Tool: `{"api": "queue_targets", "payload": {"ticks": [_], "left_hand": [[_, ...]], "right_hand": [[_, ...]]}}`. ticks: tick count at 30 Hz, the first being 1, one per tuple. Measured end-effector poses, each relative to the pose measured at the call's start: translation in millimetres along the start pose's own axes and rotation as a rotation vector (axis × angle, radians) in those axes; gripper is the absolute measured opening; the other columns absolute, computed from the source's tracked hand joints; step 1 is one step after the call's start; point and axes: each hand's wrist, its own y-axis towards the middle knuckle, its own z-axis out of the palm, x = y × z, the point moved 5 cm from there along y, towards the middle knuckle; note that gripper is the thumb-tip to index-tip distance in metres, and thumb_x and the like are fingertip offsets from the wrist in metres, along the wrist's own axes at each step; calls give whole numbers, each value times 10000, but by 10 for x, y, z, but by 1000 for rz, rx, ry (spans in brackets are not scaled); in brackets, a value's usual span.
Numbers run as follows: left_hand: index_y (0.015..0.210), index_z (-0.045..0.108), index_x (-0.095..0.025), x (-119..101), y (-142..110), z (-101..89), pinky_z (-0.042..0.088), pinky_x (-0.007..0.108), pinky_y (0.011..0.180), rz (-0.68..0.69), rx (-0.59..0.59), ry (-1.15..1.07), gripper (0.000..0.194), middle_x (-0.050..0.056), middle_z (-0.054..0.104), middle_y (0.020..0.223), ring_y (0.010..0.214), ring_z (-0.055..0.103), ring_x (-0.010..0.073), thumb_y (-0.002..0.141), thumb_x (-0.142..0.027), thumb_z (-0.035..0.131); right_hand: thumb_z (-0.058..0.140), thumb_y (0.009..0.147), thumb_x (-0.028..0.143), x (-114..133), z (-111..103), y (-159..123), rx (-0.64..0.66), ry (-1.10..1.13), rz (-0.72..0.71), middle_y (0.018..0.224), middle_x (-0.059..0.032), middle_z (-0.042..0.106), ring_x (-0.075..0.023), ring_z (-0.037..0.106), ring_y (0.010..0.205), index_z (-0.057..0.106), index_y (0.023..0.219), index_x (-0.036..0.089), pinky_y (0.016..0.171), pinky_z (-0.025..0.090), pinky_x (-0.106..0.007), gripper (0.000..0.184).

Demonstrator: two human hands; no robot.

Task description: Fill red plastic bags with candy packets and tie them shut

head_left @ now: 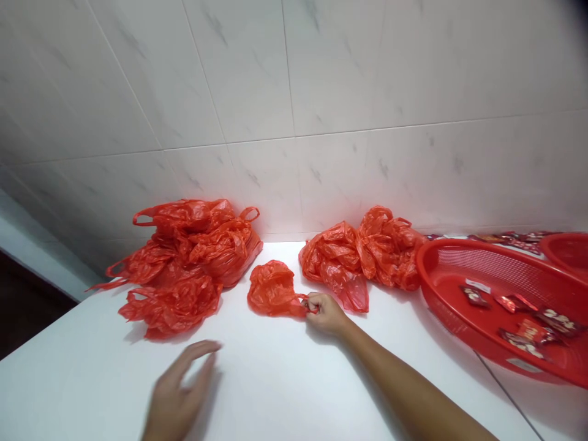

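Observation:
My right hand (325,313) is closed on the handle of a small red plastic bag (273,288) lying on the white table. The bag's body spreads out to the left of my fingers. My left hand (181,389), a little blurred, hovers lower left with thumb and fingers apart and nothing between them. Beyond it sits a heap of crumpled red plastic bags (193,245), several with loop handles sticking out. Just past my right hand lie more crumpled red bags (335,245), one overlapping another (388,248).
On the right, a large red plastic basket (452,306) holds several wrapped snack packets (533,331). A second red basket (567,248) is partly cut off behind it. More packets (509,239) lie along the tiled wall (340,171). The table's left edge drops away near a dark gap.

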Motion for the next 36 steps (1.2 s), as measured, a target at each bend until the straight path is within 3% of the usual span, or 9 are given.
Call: {"api": "queue_targets", "payload": {"ticks": [5,10,14,19,22,25,28,31,36], "left_hand": [[1315,757,-323,-571,313,1324,551,435,1114,423,549,47,385,59,786,1298,1232,725,289,996,-218,568],[1036,791,-264,-923,394,1945,322,610,1277,680,764,254,182,35,804,927,923,752,261,941,-250,636],[715,623,-226,-952,325,2112,362,578,1229,842,700,280,202,-12,672,717,776,649,217,834,-320,755],[723,589,-219,-921,222,2210,494,427,979,917,482,225,252,-30,615,664,656,576,156,911,-64,523],[762,625,-223,-894,126,2291,500,411,893,902,487,266,245,-15,640,699,677,596,168,872,-24,536],[855,692,-221,-894,48,2320,515,421,864,870,431,331,250,91,749,1088,936,688,245,796,-11,569],[967,732,-219,-920,-12,2319,527,486,948,844,413,391,272,168,581,1520,1269,627,345,811,-40,599],[1200,730,-246,-931,-39,2323,517,563,1016,776,477,433,363,185,499,1605,1407,532,419,842,-193,694],[1319,697,-219,-957,-82,2360,520,593,1024,750,522,449,544,180,675,1412,1427,512,475,806,-384,773]], "right_hand": [[533,729,131,159,-111,-328,-20,-14,-120,661,28,420,-135,441,666,202,633,239,626,331,-265,361],[537,695,48,201,-621,-718,-68,-141,-397,585,42,392,-137,421,618,259,597,227,607,286,-274,345],[442,686,-22,97,-1241,-821,-365,-184,-448,634,30,383,-140,396,620,271,654,230,584,250,-274,307],[482,806,-22,220,-1557,-968,-528,-118,-484,845,-16,562,-217,580,914,497,923,248,784,458,-344,294],[510,862,105,439,-1489,-1058,-397,-28,-523,841,-24,565,-283,590,1044,520,1159,268,853,490,-433,339],[533,868,200,683,-1360,-1096,-264,-51,-587,793,-20,502,-265,580,907,555,1147,232,756,489,-394,281],[533,916,179,871,-1247,-1127,-246,-160,-681,836,-33,484,-215,539,787,585,1116,207,697,488,-361,209],[533,990,235,963,-1148,-1171,-271,-190,-697,1059,-100,535,-223,598,873,574,1293,224,699,519,-345,307],[478,1060,317,713,-782,-1038,57,-307,-142,1346,-113,645,-244,684,1035,555,1452,286,838,554,-349,401]]}}
